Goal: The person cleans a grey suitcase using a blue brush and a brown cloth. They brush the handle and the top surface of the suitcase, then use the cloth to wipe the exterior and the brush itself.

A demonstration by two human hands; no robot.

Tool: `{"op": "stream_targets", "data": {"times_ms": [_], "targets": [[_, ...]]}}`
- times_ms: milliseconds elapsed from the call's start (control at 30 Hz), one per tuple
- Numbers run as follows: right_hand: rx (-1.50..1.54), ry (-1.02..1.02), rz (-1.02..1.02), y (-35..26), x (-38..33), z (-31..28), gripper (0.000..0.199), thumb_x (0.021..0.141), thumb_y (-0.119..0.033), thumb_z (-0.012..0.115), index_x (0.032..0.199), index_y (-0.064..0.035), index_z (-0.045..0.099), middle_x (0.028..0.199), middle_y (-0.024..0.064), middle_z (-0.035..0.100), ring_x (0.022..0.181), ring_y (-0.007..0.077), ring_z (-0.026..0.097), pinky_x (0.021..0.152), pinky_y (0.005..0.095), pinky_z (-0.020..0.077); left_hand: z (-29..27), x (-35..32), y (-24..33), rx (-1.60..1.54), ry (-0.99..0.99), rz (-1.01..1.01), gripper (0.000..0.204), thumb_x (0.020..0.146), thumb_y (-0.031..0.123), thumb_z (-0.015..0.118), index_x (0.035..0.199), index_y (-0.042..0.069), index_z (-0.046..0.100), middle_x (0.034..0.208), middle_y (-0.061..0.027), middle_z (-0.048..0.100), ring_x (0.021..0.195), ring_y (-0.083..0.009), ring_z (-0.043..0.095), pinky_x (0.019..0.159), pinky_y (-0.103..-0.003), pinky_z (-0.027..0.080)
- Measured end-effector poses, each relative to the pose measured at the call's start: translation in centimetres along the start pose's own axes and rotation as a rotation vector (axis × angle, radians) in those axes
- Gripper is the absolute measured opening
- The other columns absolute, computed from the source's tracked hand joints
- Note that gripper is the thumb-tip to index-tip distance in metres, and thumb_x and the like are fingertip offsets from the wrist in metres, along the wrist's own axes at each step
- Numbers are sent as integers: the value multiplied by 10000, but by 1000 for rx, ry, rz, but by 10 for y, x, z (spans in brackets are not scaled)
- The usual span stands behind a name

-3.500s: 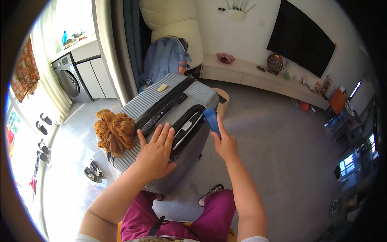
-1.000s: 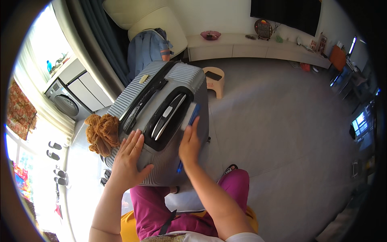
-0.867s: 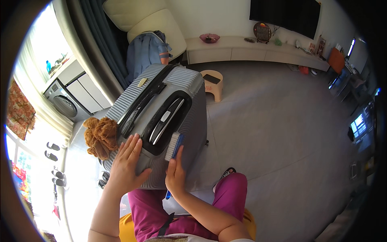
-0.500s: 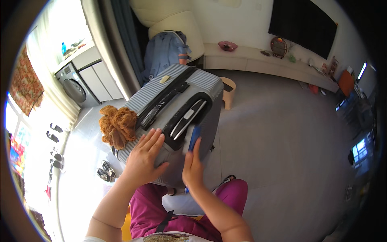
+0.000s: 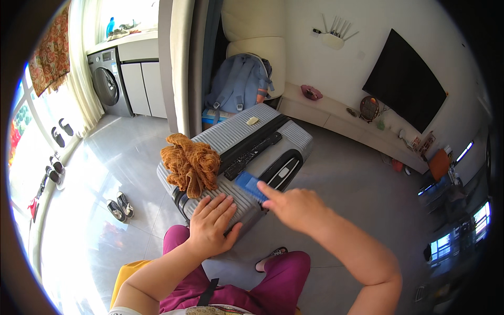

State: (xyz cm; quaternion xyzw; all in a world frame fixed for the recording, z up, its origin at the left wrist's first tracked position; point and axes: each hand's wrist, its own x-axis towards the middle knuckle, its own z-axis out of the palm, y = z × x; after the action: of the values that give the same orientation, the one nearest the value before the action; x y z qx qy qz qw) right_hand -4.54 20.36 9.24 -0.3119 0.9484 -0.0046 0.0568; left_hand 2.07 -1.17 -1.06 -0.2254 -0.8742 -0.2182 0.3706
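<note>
A grey ribbed suitcase (image 5: 239,139) lies flat on the floor in front of me, its black handle and zip strip facing up. My left hand (image 5: 211,223) rests flat on the suitcase's near edge, fingers spread. My right hand (image 5: 294,206) holds a small blue cloth (image 5: 250,185) pressed against the suitcase top beside the black handle recess. A crumpled orange knitted cloth (image 5: 191,163) sits on the suitcase's left corner, just beyond my left hand.
A blue backpack (image 5: 239,86) leans on a cream chair behind the suitcase. A washing machine (image 5: 107,84) stands far left, shoes (image 5: 121,205) lie on the tiles at left, and a low shelf (image 5: 341,113) runs under a wall television (image 5: 407,84).
My right hand with the blue cloth has slid from the suitcase's near side up onto its top. My left hand stays flat on the near edge. The view has tilted upward.
</note>
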Motion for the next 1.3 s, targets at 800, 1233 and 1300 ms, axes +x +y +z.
{"op": "stream_targets", "data": {"times_ms": [800, 1233, 1300], "targets": [[-56, -71, 254, 65, 45, -17, 491, 997, -462, 422, 1439, -250, 423, 929, 235, 677, 908, 420, 654, 791, 526, 511, 4, -3, -2, -141, 115, 25, 241, 684, 140, 750, 908, 74, 691, 1027, -81, 720, 988, -236, 687, 854, -382, 490], [1145, 5, 721, 1, 52, -12, 700, 1002, -224, 456, 1544, -88, 33, 723, 92, 530, 529, 198, 547, 452, 383, 513, 3, 5, 44, -212, -45, 161, 341, 706, 176, 728, 998, 7, 677, 1135, -151, 676, 1071, -273, 655, 881, -393, 513], [1144, 111, 778, 24, 58, -1, 721, 1005, -230, 447, 1545, -101, -13, 714, 68, 510, 513, 161, 519, 426, 349, 496, 3, 6, 43, -335, -90, 243, 363, 711, 192, 730, 1009, -7, 670, 1121, -163, 676, 1071, -293, 654, 895, -406, 511]]}}
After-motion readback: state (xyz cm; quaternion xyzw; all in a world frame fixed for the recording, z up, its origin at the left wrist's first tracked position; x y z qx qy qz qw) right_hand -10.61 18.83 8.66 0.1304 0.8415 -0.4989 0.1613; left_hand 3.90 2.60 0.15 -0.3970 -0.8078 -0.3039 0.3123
